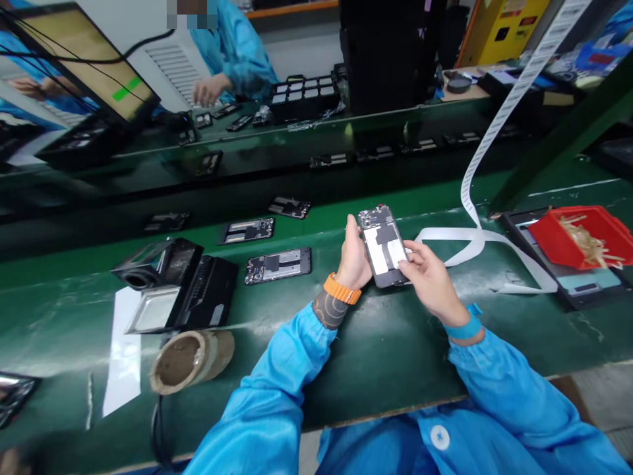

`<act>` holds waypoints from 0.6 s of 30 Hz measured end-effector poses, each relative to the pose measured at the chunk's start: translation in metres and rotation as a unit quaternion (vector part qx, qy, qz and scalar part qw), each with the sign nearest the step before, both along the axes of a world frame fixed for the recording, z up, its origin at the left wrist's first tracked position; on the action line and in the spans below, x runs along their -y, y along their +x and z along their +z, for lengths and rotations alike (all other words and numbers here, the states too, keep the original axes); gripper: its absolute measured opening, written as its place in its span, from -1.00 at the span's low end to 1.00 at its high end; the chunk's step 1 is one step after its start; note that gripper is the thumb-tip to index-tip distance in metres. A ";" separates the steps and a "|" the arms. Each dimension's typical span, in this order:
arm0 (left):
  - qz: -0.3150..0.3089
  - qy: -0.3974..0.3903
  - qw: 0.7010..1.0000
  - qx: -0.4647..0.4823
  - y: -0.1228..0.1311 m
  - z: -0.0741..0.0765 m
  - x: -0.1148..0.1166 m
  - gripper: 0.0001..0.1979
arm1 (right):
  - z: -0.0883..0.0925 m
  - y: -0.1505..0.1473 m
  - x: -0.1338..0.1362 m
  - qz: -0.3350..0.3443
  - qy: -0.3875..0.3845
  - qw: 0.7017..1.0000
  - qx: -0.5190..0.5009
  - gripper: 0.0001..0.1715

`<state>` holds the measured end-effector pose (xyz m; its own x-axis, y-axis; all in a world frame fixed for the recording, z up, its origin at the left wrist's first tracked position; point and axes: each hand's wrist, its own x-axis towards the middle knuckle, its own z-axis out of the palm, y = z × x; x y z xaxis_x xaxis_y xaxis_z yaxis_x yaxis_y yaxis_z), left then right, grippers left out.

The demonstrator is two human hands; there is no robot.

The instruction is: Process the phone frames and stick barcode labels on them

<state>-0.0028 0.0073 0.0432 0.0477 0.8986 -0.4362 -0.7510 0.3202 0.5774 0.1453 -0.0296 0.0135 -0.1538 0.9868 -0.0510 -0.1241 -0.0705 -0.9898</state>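
Note:
Between my two hands, above the green bench, is an opened smartphone (pixel 384 247) with its inside facing up, showing white and black parts. My left hand (pixel 355 254), with an orange watch band at the wrist, supports it along the left edge, the thumb pointing up. At the lower right edge my right hand (pixel 429 277) grips the phone with thumb and fingers; a blue band circles that wrist. Left of my hands another opened phone (pixel 279 265) lies on the bench, with a second phone (pixel 247 230) behind it and a third phone (pixel 291 207) farther back.
A tape roll (pixel 185 359) and a black device (pixel 208 290) stand left. A white label strip (pixel 494 125) hangs down at right, near a red bin (pixel 588 237). Several phone frames line the conveyor (pixel 277 168). A co-worker's hand (pixel 212 89) is across it.

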 end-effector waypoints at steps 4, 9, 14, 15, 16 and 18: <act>-0.032 0.066 0.996 0.040 0.003 0.003 0.006 -0.50 | -0.003 0.010 -0.005 -0.011 0.011 0.997 0.071 -0.48; -0.118 0.088 0.988 0.044 0.010 0.002 0.015 -0.58 | 0.000 0.028 -0.014 -0.039 0.035 0.972 0.228 -0.61; -0.153 0.130 0.979 -0.034 0.016 -0.005 0.023 -0.65 | 0.006 0.038 -0.020 -0.036 0.073 0.949 0.303 -0.63; -0.157 0.135 0.977 -0.053 0.015 -0.006 0.024 -0.59 | 0.007 0.039 -0.020 -0.035 0.080 0.944 0.317 -0.61; -0.162 0.136 0.975 -0.067 0.015 -0.007 0.024 -0.53 | 0.008 0.039 -0.020 -0.036 0.086 0.940 0.329 -0.59; -0.171 0.137 0.973 -0.078 0.014 -0.008 0.024 -0.45 | 0.009 0.038 -0.019 -0.041 0.098 0.931 0.348 -0.56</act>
